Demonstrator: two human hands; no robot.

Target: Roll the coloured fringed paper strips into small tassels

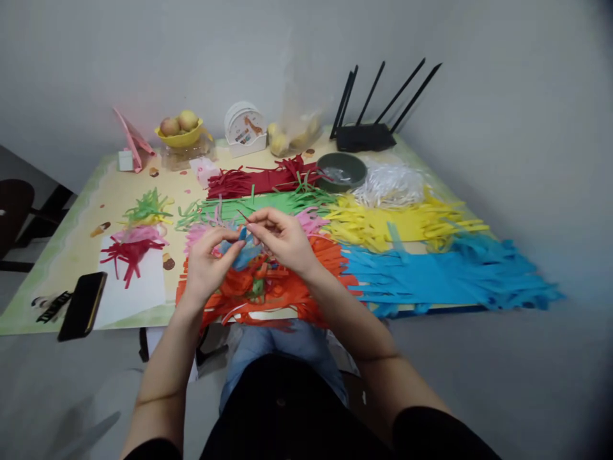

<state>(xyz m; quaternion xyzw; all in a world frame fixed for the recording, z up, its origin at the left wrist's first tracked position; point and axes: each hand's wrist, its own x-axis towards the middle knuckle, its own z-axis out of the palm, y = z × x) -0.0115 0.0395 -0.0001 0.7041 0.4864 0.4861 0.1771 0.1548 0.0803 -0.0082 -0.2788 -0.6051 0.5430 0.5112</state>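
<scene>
My left hand is closed, thumb and fingers pinching a small blue strip that looks like paper or cloth. Close beside it, my right hand pinches a thin dark red strip whose tip pokes out to the left. Both hands are raised over a heap of orange fringed strips. A light blue crumpled piece lies below the fingers, partly hidden by them. Green fringe and pink fringe spread just beyond the hands.
Blue fringe, yellow fringe and white strands lie rightward. Behind are dark red fringe, a dark bowl and a router. At left are a phone, white paper and red strips.
</scene>
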